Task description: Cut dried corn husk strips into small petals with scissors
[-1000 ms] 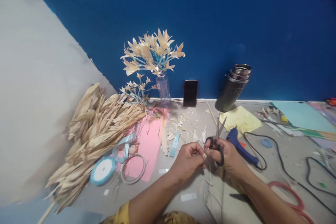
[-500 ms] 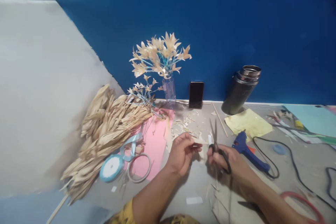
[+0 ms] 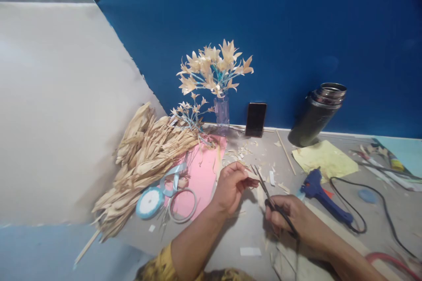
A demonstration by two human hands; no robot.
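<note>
My left hand pinches a small pale strip, which looks like a piece of dried husk. Dark-handled scissors are gripped in my right hand, fingers wrapped round the handles. Their slim blades point up and to the left, with the tips right at the strip's free end; whether the blades touch it I cannot tell. Thin wires lie beneath my right hand. Small pale scraps are scattered on the table just beyond my hands.
Dried husks, a blue ribbon spool and a tape ring lie left, by pink paper. Husk flowers stand in a clear vase near a phone. Right are a flask, yellow paper and a corded blue glue gun.
The scissors have swung from nearly upright to leaning left, their tips now at the strip. The whole scene has shifted somewhat right in view.
</note>
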